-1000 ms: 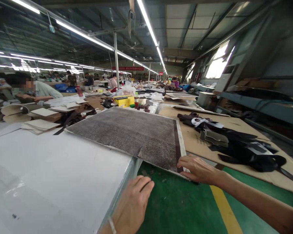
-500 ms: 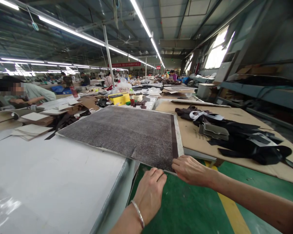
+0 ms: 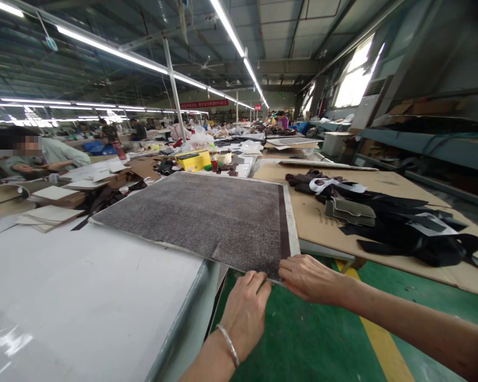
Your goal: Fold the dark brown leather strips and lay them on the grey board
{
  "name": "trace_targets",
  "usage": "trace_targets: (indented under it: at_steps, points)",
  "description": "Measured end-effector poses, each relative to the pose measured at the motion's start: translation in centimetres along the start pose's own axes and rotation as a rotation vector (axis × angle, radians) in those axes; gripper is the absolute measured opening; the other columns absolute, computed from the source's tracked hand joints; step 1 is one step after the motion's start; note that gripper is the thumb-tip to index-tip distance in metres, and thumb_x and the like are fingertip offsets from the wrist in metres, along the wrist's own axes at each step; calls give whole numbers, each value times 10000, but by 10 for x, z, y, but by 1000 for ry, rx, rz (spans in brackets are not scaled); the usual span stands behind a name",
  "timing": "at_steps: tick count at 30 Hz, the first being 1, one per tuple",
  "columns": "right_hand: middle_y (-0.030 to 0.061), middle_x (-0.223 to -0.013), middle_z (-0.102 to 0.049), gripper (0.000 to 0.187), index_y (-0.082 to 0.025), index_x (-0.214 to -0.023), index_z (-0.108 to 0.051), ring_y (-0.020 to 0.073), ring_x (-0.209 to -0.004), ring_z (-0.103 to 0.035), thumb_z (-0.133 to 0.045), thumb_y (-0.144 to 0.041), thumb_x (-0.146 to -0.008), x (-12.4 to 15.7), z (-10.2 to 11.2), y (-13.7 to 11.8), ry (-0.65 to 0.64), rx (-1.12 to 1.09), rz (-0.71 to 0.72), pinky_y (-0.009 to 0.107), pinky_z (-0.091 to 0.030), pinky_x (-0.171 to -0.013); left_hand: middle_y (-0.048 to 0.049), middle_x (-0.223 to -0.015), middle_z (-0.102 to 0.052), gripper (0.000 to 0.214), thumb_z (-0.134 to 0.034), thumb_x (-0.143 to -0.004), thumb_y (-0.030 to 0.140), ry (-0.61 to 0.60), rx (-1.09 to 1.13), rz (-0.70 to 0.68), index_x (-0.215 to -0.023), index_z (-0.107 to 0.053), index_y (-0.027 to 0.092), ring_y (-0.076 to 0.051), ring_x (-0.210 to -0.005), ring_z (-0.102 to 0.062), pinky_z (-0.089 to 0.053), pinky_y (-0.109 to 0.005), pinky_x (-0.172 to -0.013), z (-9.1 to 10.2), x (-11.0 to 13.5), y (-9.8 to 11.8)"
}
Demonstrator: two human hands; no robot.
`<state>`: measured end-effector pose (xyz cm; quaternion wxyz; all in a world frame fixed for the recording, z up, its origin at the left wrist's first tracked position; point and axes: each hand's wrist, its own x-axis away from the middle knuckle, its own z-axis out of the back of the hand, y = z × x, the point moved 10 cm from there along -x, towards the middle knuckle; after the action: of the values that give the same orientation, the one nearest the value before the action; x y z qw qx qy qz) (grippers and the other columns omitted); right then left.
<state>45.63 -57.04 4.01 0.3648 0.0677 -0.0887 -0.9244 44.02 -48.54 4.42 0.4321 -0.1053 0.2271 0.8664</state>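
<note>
A large grey-brown fabric sheet [image 3: 207,215] with a dark stripe and a pale border lies across the white table [image 3: 75,286], its near right corner hanging over the edge. My left hand [image 3: 245,310], with a bracelet on the wrist, has its fingertips curled on the sheet's near edge. My right hand [image 3: 308,278] grips the sheet's near right corner, fingers closed on it. Both hands sit side by side over the green floor [image 3: 302,345].
To the right, a brown cardboard-covered table [image 3: 386,183] carries a heap of black cut pieces [image 3: 386,223]. Stacked boards [image 3: 51,204] and a yellow box [image 3: 194,159] lie beyond the sheet. A person [image 3: 35,154] works at far left. A yellow line [image 3: 382,339] crosses the floor.
My left hand rose from the table's edge to the sheet's near edge. My right hand stayed on the corner and the sheet shifted slightly left on the table.
</note>
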Motion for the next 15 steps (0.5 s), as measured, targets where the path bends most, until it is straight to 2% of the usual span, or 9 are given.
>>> trace_targets:
  at_steps: [8,15]
  points:
    - [23,-822,-558,41,-189,-818,-513,160,-736,-530,-524,-192,-858,-1,0,6,-29,-54,-60,286,-303,-597,-75,-1217,-565,336,-412,-886,62,-14,14,-2,-1167,-558,173,-235,-1107,-479,-454,-407,-957,-3,-3,1]
    - [23,-789,-543,72,-185,-801,-513,149,-710,-513,-486,-159,-863,-2,3,1,15,-35,-9,287,-299,-585,-69,-1203,-572,332,-425,-870,42,-19,26,-15,-1142,-564,172,-227,-1097,-479,-456,-391,-951,-5,-6,3]
